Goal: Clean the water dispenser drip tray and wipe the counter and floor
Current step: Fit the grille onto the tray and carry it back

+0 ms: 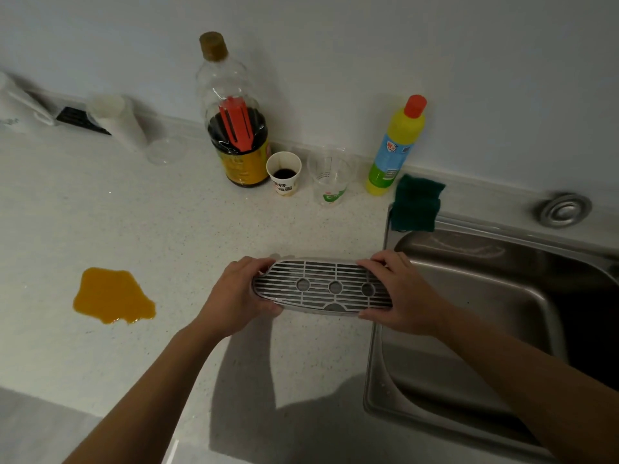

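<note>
Head view — left hand and right hand clasp opposite ends of drip tray.

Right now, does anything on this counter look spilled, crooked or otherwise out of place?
Yes. An orange-yellow puddle lies spilled on the speckled counter, left of the left hand. The green scouring pad droops over the sink rim. The left hand and right hand grip the drip tray by its ends beside the sink.

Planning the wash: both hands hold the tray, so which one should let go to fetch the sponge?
Right, probably. The right hand grips the tray end beside the sink, and the sponge lies on that side; the left hand is farther.
</note>
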The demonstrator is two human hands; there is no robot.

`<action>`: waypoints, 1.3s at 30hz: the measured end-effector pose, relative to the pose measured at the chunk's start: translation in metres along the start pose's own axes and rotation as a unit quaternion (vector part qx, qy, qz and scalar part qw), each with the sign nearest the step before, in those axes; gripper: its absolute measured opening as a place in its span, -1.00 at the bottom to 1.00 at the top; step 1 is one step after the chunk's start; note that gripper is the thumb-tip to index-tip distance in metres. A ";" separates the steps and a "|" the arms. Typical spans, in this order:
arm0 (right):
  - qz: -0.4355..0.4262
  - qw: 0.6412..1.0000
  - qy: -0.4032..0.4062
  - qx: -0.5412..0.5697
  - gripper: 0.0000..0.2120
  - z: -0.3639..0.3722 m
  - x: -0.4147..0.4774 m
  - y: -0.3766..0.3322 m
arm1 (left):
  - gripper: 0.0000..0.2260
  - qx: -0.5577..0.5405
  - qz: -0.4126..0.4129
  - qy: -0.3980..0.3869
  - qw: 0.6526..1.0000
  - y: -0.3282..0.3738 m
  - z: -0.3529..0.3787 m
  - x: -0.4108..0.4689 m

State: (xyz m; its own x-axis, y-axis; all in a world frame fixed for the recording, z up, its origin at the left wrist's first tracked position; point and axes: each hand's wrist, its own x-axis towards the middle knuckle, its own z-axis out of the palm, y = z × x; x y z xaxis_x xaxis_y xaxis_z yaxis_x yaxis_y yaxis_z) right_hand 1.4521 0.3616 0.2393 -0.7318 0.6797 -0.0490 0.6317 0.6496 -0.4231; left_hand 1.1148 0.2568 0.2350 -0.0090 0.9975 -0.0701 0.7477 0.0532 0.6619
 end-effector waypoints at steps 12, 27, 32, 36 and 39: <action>-0.008 0.998 -0.059 -0.023 0.02 -0.002 -0.002 -0.002 | -0.34 -0.040 -0.046 -0.031 0.998 0.006 -0.005 -0.004; 0.435 0.755 0.060 0.488 -0.73 0.020 -0.042 -0.001 | -0.64 -0.125 -0.248 0.110 0.954 0.017 0.012 -0.013; 0.472 0.759 0.046 0.446 -0.61 0.011 -0.050 -0.006 | -0.78 -0.097 -0.280 0.093 0.950 0.023 0.013 -0.010; 0.472 0.767 0.044 0.433 -0.67 0.003 -0.050 -0.021 | -0.74 -0.066 -0.282 0.082 0.954 0.033 0.017 -0.012; 0.467 0.751 0.067 0.462 -0.68 -0.005 -0.060 -0.034 | -0.82 -0.185 -0.289 0.149 0.927 0.041 0.017 -0.024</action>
State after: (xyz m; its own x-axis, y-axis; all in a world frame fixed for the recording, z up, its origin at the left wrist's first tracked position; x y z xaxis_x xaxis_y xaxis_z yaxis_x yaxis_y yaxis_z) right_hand 1.4757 0.3010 0.2614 -0.0091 0.7596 -0.6503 0.3607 -0.6041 -0.7106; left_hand 1.1575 0.2339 0.2511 -0.5620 0.7631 -0.3191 0.2830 0.5399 0.7928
